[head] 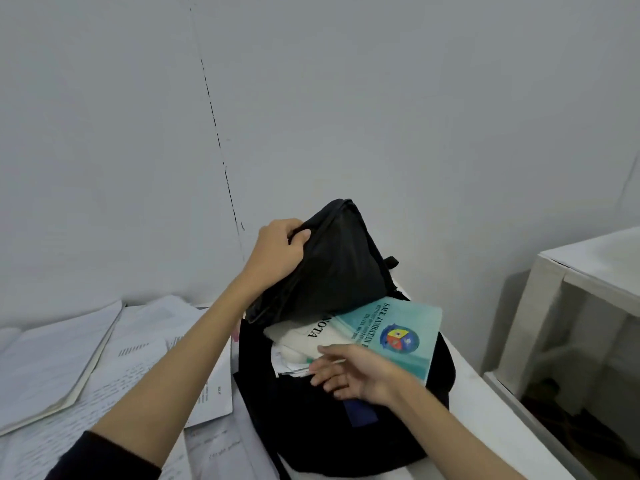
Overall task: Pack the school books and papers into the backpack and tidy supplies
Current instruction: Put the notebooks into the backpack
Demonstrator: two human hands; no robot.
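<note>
1. One black backpack point(332, 424) of soft, matte fabric stands on a white table point(491, 420), its main compartment gaping open toward the camera.
2. The left hand point(277, 254) clenches the upper flap point(332, 265) of the backpack, fingers curled over its creased edge, lifting it upright.
3. The right hand point(349, 372) hovers at the bag's mouth with relaxed, spread fingers, grasping nothing.
4. Two books stick out of the opening: a glossy teal exercise book point(398, 336) with a round crest, and a cream booklet point(308, 339) printed in black letters, lying just beside it.
5. Left of the backpack, several loose white printed papers point(138, 362) overlap in a flat, untidy spread; their count is unclear.
</note>
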